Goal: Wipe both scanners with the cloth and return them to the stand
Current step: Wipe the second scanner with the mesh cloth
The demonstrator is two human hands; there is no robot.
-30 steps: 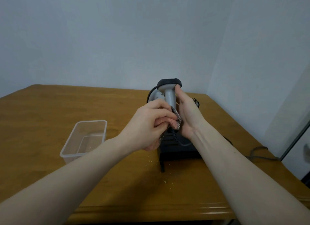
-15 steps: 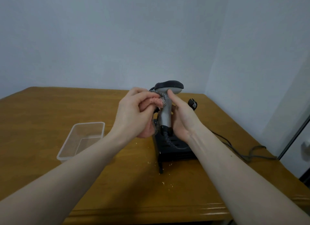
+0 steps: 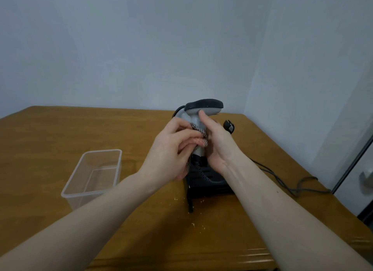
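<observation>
scanner (image 3: 203,109) upright above stand (image 3: 210,182), table (image 3: 50,133) edge near.

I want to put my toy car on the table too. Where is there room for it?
There's bare wood left of the clear plastic box, out to the table edge, and more behind it toward the wall. It's crowded around the black stand, where the left hand and right hand hold the cloth and scanner. A cable crosses the right side.

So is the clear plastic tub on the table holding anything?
Essentially empty. The clear tub sits upright and lidless on the table; only its bare bottom and a few pale specks show through.
</observation>
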